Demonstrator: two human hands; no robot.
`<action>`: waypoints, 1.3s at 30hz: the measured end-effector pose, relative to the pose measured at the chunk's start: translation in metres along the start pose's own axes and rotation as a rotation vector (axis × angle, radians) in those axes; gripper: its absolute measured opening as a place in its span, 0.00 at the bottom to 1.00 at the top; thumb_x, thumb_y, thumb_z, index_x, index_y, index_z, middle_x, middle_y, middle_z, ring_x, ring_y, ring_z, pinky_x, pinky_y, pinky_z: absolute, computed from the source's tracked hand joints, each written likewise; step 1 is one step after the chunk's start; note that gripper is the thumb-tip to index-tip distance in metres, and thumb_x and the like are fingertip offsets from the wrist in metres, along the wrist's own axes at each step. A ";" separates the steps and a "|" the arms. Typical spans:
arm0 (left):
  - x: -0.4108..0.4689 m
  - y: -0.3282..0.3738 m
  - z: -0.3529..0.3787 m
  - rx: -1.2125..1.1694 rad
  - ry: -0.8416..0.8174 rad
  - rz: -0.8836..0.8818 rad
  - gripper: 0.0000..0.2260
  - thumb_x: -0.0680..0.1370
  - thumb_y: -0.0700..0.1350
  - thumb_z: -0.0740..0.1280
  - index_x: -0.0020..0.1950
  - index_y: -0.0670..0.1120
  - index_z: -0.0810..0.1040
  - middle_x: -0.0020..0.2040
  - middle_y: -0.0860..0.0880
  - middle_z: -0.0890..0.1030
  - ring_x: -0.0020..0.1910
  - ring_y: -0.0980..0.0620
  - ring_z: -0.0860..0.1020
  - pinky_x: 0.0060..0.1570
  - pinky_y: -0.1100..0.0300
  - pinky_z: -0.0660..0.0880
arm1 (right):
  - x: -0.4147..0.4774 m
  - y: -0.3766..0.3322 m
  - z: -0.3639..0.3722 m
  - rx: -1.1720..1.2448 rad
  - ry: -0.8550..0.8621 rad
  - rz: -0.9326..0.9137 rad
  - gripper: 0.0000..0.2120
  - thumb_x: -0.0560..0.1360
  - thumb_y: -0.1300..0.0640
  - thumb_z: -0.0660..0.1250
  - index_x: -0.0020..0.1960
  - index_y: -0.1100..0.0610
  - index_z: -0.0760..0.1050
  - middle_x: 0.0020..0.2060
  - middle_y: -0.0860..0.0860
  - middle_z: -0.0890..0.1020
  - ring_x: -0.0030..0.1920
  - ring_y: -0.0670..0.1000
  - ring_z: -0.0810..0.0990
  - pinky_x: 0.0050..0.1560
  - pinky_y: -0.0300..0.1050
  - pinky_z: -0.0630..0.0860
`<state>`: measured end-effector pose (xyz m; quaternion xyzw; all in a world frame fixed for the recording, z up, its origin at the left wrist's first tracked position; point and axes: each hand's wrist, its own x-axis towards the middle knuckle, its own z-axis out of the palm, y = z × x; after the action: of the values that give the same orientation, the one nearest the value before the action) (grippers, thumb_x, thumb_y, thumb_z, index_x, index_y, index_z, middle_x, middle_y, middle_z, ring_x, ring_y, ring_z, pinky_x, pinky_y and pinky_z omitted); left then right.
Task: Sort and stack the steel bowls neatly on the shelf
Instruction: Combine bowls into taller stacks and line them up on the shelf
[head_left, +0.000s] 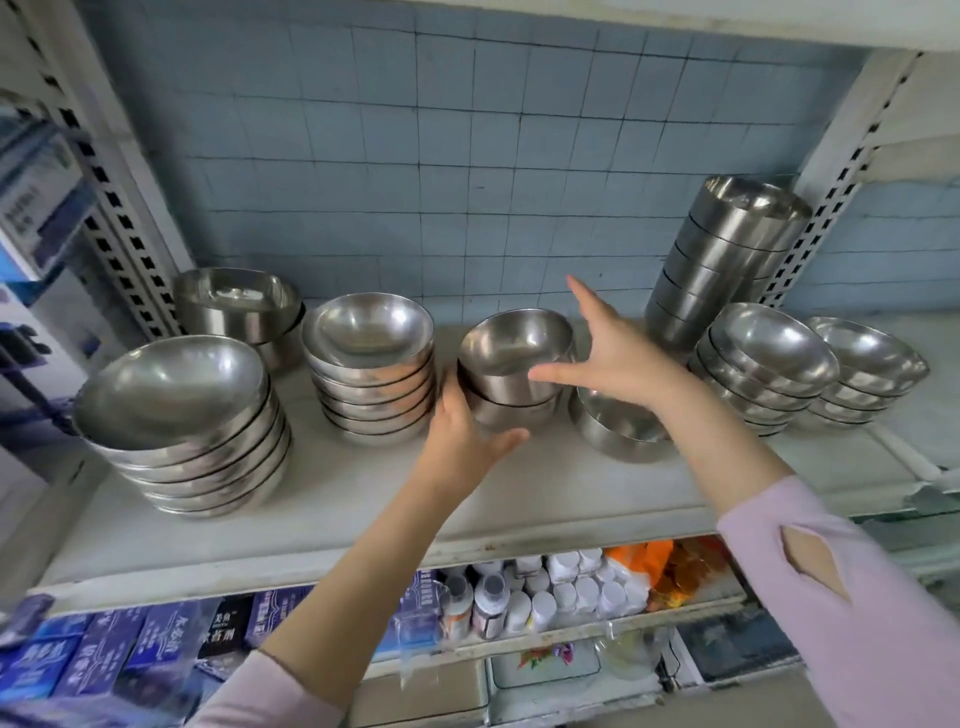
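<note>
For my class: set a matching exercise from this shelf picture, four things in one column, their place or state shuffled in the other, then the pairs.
Things
1. left hand
2. right hand
3. tall stack
4. orange packet

Place or state
a. at the back right of the shelf
b. one level down
c. fingers spread wide
d. grips the two-bowl stack

Pairs: 1-d, 2-c, 3-a, 4-b
</note>
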<state>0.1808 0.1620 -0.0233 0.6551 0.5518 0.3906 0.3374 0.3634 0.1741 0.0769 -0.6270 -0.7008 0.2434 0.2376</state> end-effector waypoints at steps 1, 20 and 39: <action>0.006 -0.002 0.001 -0.033 0.031 -0.015 0.50 0.67 0.46 0.79 0.78 0.39 0.49 0.77 0.45 0.59 0.77 0.50 0.56 0.65 0.72 0.50 | 0.011 -0.003 0.000 -0.015 -0.080 0.011 0.60 0.64 0.39 0.79 0.82 0.46 0.42 0.81 0.46 0.54 0.79 0.47 0.55 0.75 0.44 0.56; -0.009 -0.025 0.008 -0.045 0.019 -0.092 0.46 0.64 0.46 0.81 0.75 0.41 0.59 0.69 0.44 0.72 0.68 0.47 0.70 0.57 0.66 0.65 | 0.023 0.018 -0.012 -0.114 -0.402 -0.036 0.60 0.63 0.45 0.82 0.80 0.36 0.43 0.78 0.37 0.57 0.72 0.36 0.56 0.69 0.35 0.57; -0.014 -0.023 0.002 -0.051 0.038 -0.058 0.44 0.64 0.47 0.81 0.73 0.42 0.62 0.69 0.45 0.72 0.67 0.48 0.70 0.53 0.73 0.60 | -0.027 0.051 -0.026 -0.419 -0.243 0.295 0.62 0.62 0.36 0.79 0.82 0.45 0.42 0.81 0.52 0.52 0.80 0.55 0.47 0.76 0.53 0.55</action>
<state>0.1706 0.1520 -0.0461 0.6226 0.5665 0.4070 0.3548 0.4215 0.1528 0.0636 -0.7240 -0.6603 0.1986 -0.0208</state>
